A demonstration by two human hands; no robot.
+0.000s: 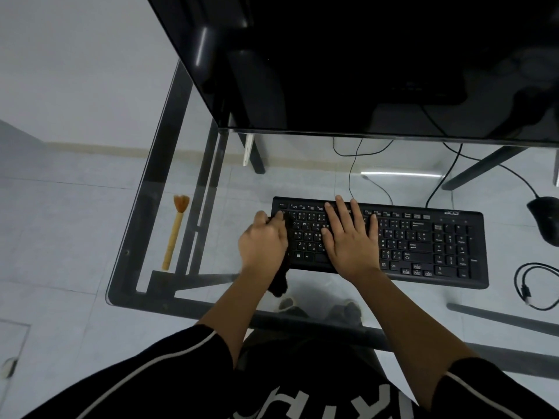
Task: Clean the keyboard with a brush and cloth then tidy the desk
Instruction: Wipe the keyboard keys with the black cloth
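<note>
Cloth (279,285), dark and bunched, sits in my left hand (263,243), whose fingers (279,218) curl round it and press it onto the left end of the black keyboard (423,243). A tail of the cloth hangs below my wrist, past the keyboard's near edge. My right hand (351,240) lies flat on the keys just beside the left one, its fingers straight and spread, holding nothing. The keyboard rests on the glass worktop (211,182) at the middle of the frame, below the dark monitor (363,55) that fills the upper right. The brush (175,231), with a pale wooden handle and tan bristles pointing toward the top of the frame, lies on the worktop at the left, well apart from the keyboard. At the right edge sit a black mouse (544,220) and, lower, a coiled black cable (535,285).
</note>
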